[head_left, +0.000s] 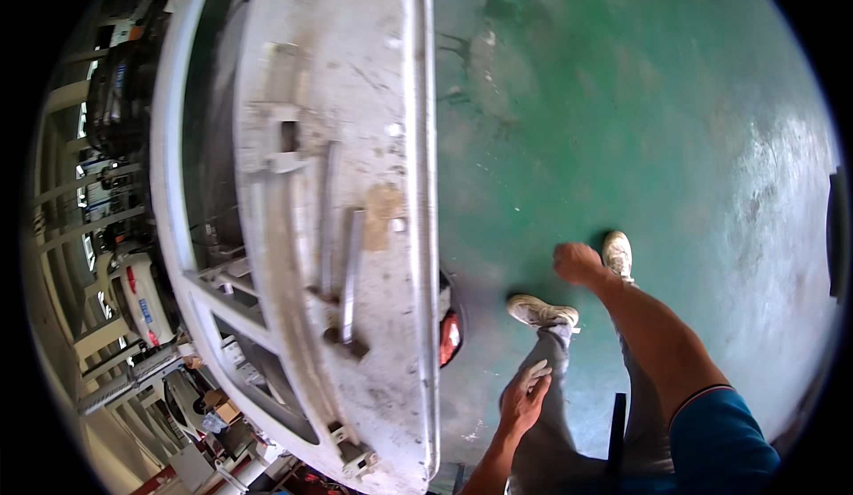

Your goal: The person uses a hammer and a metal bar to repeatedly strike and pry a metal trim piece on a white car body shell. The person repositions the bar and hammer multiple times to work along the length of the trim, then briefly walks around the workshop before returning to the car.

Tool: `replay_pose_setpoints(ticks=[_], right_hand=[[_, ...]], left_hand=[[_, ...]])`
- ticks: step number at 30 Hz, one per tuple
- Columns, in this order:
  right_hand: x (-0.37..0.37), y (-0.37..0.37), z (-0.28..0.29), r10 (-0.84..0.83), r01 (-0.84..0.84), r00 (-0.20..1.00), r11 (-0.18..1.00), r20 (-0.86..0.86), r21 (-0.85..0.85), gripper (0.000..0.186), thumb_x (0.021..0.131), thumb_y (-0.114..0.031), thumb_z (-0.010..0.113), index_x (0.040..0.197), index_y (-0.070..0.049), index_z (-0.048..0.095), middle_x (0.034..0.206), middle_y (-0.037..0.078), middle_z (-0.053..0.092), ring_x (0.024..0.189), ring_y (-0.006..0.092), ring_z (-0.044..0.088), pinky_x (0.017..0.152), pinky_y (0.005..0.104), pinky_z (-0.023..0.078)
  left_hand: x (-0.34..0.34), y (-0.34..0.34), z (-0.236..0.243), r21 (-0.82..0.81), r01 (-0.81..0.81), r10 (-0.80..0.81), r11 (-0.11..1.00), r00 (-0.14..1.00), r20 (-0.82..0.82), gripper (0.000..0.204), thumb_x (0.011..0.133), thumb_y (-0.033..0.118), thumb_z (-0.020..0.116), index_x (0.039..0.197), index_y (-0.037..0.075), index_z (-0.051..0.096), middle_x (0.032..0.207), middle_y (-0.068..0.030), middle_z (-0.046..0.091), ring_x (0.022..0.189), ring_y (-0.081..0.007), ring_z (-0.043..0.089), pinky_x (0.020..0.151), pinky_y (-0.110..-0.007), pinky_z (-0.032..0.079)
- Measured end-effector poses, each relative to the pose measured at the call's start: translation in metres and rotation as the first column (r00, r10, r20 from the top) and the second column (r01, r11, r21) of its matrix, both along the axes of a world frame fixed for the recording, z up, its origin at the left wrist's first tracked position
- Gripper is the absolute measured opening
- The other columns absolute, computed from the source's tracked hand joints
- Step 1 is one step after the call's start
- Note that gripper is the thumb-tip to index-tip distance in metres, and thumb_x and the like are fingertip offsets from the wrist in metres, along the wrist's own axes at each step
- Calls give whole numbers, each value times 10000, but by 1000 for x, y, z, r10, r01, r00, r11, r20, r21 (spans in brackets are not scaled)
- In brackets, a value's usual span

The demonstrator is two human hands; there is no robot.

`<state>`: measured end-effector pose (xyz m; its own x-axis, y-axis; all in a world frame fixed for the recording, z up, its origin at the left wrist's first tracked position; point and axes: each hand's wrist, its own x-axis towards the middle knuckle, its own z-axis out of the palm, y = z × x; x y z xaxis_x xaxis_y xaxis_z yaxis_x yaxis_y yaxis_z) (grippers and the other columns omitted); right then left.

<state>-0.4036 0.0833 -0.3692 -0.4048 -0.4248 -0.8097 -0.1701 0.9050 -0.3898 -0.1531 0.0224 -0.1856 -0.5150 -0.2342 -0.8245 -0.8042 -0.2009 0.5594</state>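
Observation:
My right hand hangs out in front of me over the green floor, close to my shoes. Its fingers are curled into a loose fist, and nothing shows sticking out of it. Lower down, beside my left leg, is my left hand. Its fingers are partly stretched and the thumb stands apart; the fingertips look pale, and I see no object in them. Neither hand touches the long, worn white metal platform on my left. A shiny metal bar with a dark end lies on it, beside a second, blurred bar.
A pale bracket with a square hole sits on the platform. A red and dark object shows at the platform's near edge. Beyond the frame stand a white car and a cardboard box. Green floor stretches ahead and right.

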Motion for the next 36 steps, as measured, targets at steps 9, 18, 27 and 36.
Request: replay_pose_setpoints(ticks=[9,18,27,36], right_hand=[[-18,-104,-168,-71,97,992,959,105,-265,298,833,-204,549,1083,-89,663,1081,173,685,1048,377,638,887,470,525],[63,-241,-277,20,146,948,859,317,-491,312,845,-260,573,1106,-121,671,1096,158,688,1037,371,638,874,456,527],[-2,-287,-275,300,-241,953,823,33,-514,317,829,-165,532,1100,-104,684,1161,174,672,1119,341,630,946,407,518],[-139,-156,-240,-71,25,997,643,-27,-766,269,867,-206,599,1036,-7,667,951,210,698,858,341,678,780,419,532]], left_hand=[[-50,-24,-154,-115,29,-37,993,997,-66,372,971,69,584,1320,-39,512,1181,-173,645,1080,-224,628,966,-329,481],[-79,-90,-165,-440,244,-255,864,966,35,419,878,91,649,1267,-47,579,1165,-200,655,1090,-319,640,950,-409,495],[-102,-266,-395,-759,384,-116,526,916,383,414,908,178,596,1255,-41,552,1233,-243,617,1106,-395,614,926,-423,495],[49,-493,-526,-871,431,735,236,507,450,401,880,230,539,1211,2,538,1239,-231,566,1097,-387,609,870,-459,545]])
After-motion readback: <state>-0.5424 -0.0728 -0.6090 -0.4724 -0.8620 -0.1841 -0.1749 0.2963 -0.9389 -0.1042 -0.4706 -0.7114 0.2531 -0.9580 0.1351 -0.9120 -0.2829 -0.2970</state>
